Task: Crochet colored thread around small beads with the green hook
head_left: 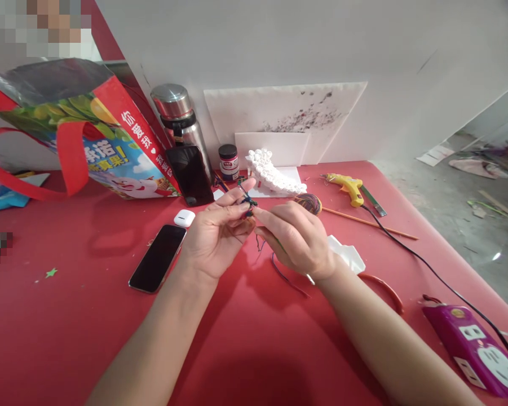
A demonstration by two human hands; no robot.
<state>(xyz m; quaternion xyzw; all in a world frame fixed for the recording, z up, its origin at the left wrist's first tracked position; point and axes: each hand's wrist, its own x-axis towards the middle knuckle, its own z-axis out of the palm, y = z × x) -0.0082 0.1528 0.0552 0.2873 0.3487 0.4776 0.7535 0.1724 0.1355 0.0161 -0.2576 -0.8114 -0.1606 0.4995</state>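
Your left hand (211,239) pinches the small dark yarn piece (250,201) above the red table (245,361), and your right hand (300,237) grasps a thin stick (310,279), so go slowly and tug gently.

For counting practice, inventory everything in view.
Table: 1, red, beneath
Bag: 1, multicoloured, left
Flask: 1, silver, rear
Phones: 2, black, left
Earbud case: 1, white, left
Jar: 1, dark-lidded, rear
Boards: several, white, rear
Cluster: 1, white, rear
Yarn ball: 1, multicoloured, centre-right
Stick: 1, orange, right
Glue gun: 1, yellow, right
Power strip: 1, purple, right
Star: 1, green, left
Yarnwork: 1, dark, in-hand
Left hand: 1, bare, centre
Right hand: 1, bare, centre
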